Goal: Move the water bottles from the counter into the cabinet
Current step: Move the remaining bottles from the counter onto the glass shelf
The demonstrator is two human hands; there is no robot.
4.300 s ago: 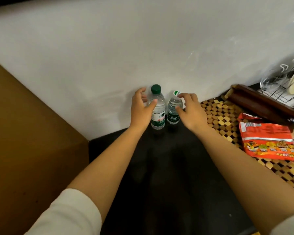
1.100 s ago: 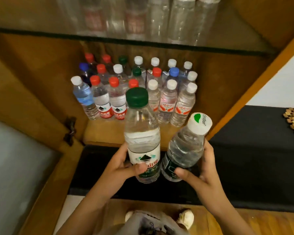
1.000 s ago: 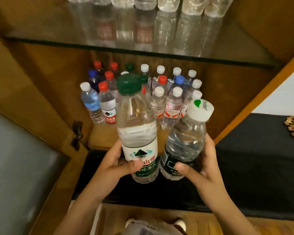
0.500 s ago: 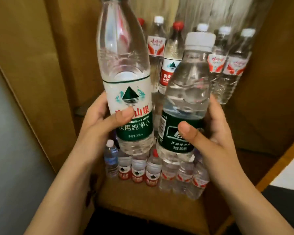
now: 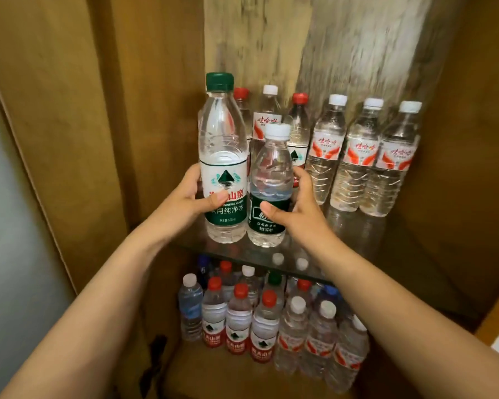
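My left hand (image 5: pixel 189 198) grips a tall green-capped water bottle (image 5: pixel 223 145) around its label. My right hand (image 5: pixel 296 210) grips a shorter white-capped water bottle (image 5: pixel 270 171) with a dark green label. Both bottles stand upright side by side at the front left of the cabinet's glass shelf (image 5: pixel 366 251); their bases look to be at the glass, but contact is unclear.
Behind and to the right, several red- and white-capped bottles (image 5: pixel 360 156) line the glass shelf. Below it, many more bottles (image 5: pixel 264 321) crowd the wooden bottom shelf (image 5: pixel 211 372). The cabinet's wooden side walls (image 5: pixel 162 96) close in left and right.
Both hands have carried the two bottles forward from close to the camera to the front of the glass shelf. The view has tipped down, showing the lower shelf.
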